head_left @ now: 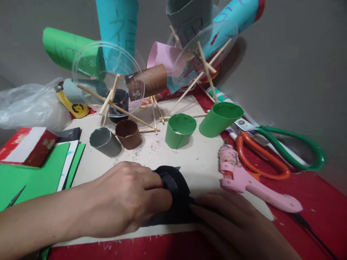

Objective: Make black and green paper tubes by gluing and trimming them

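My left hand (pixel 121 198) is curled around a roll of black paper (pixel 175 187) near the front of a cream board (pixel 195 159); its thumb and fingers press the curled edge. Just right of the roll, my right hand (pixel 230 224) lies low with its fingers on the flat tail of the same black sheet. Both hands are closed on the paper. The rest of the sheet is hidden under my hands.
Short paper tubes stand behind: grey (pixel 105 141), brown (pixel 128 134), two green (pixel 180 130) (pixel 220 118). A stick-and-cup wheel model (pixel 151 72) rises at the back. To the right lie a pink glue gun (pixel 249 178) and scissors (pixel 273 155). Green sheets (pixel 32 177) lie left.
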`<state>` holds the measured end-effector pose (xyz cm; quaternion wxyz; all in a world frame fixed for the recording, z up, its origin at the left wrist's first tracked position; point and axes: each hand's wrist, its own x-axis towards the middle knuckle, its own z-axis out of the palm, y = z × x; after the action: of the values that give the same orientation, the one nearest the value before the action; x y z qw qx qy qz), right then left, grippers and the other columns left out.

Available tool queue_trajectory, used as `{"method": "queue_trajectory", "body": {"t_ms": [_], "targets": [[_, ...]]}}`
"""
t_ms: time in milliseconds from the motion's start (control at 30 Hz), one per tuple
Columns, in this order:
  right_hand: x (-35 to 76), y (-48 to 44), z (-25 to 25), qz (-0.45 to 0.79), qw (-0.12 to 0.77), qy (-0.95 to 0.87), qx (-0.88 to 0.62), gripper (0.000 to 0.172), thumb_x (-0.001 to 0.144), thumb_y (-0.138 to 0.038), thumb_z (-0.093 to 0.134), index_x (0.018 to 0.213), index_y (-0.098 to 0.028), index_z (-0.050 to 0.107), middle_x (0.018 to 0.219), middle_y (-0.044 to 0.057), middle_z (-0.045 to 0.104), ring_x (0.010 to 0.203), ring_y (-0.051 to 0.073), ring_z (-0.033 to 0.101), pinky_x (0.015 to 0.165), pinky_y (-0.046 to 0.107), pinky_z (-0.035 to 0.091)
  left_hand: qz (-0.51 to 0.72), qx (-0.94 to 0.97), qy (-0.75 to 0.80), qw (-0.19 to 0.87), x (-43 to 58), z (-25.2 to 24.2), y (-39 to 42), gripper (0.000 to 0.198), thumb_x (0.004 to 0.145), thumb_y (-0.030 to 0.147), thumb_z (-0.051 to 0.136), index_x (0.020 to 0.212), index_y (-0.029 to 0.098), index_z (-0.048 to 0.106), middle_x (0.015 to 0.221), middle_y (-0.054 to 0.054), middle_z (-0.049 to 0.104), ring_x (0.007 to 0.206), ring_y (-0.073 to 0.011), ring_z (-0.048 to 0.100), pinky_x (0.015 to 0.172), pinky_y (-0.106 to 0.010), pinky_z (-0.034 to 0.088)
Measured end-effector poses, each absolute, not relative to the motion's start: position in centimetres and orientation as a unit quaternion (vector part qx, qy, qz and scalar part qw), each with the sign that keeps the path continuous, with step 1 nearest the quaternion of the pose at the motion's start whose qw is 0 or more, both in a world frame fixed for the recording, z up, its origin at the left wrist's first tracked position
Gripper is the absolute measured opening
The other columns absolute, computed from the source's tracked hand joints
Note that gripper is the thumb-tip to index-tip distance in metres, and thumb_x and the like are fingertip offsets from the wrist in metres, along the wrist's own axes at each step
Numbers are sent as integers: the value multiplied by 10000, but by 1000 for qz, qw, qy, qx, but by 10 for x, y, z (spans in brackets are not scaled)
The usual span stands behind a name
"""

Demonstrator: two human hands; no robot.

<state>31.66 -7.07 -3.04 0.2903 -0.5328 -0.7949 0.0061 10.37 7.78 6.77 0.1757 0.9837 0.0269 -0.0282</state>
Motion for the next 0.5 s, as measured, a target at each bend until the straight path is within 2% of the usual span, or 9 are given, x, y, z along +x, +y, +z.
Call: {"method": "queue_trajectory", "body": {"t_ms": [200, 367, 433, 500], "targets": [[317, -71, -29, 10, 289, -798, -529, 311, 994, -209, 414, 978, -219, 725, 915, 52, 746, 805, 197, 681, 738, 349, 539, -51, 981, 24, 185, 109, 71, 81, 173, 876, 100, 451, 842, 179, 601, 761, -17, 599, 663, -163, 502, 584, -294, 367], [317, -72, -31, 18, 279, -802, -527, 257, 975, -225, 467, 1028, -218, 718, 953, 69, 739, 829, 213, 685, 751, 357, 559, -49, 981, 25, 184, 111, 69, 83, 158, 862, 87, 455, 819, 191, 567, 732, -13, 592, 656, -158, 538, 575, -291, 371], [318, -72, -34, 32, 280, -799, -531, 240, 961, -221, 489, 1042, -230, 714, 977, 71, 733, 843, 217, 688, 746, 354, 568, -41, 980, 36, 190, 110, 69, 82, 143, 880, 111, 459, 833, 192, 567, 772, -15, 613, 661, -151, 563, 572, -279, 399], [319, -75, -36, 47, 286, -794, -534, 223, 944, -221, 518, 1069, -233, 702, 1001, 75, 722, 855, 216, 689, 728, 337, 577, -10, 981, 48, 190, 105, 69, 81, 118, 902, 158, 471, 914, 185, 585, 898, -38, 654, 691, -144, 606, 584, -261, 446]]}}
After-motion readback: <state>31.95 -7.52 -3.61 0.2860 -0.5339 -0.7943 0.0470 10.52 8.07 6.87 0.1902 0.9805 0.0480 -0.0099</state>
